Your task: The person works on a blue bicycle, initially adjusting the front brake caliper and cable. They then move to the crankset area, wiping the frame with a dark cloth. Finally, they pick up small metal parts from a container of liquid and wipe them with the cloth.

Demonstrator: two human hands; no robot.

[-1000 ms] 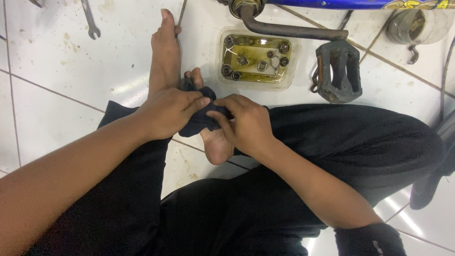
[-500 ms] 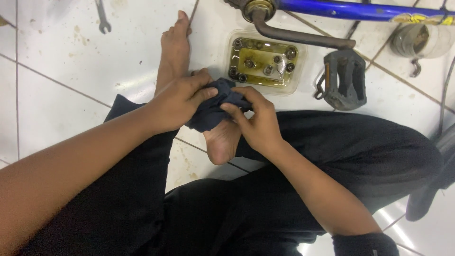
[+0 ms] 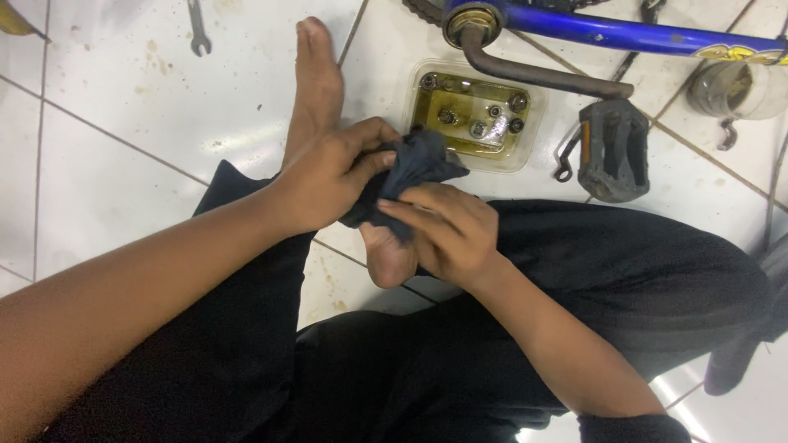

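Both hands bunch a dark cloth above a bare foot.
The dark cloth (image 3: 408, 176), crumpled and blue-grey, sits just before the oily parts tray (image 3: 474, 115). Left hand (image 3: 328, 176) clutches it from the side; right hand (image 3: 447, 230) pinches its lower edge.

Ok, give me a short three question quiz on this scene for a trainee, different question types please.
1. True or false: both hands grip the dark cloth.
2. What lies in the clear tray of yellowish liquid? A) bolts and nuts B) a chain C) a brush
3. Fill in: the black pedal lies on the tiled floor below the blue ____.

Key: 1 true, the left hand and right hand both hold it. 2 A. 3 bicycle frame.
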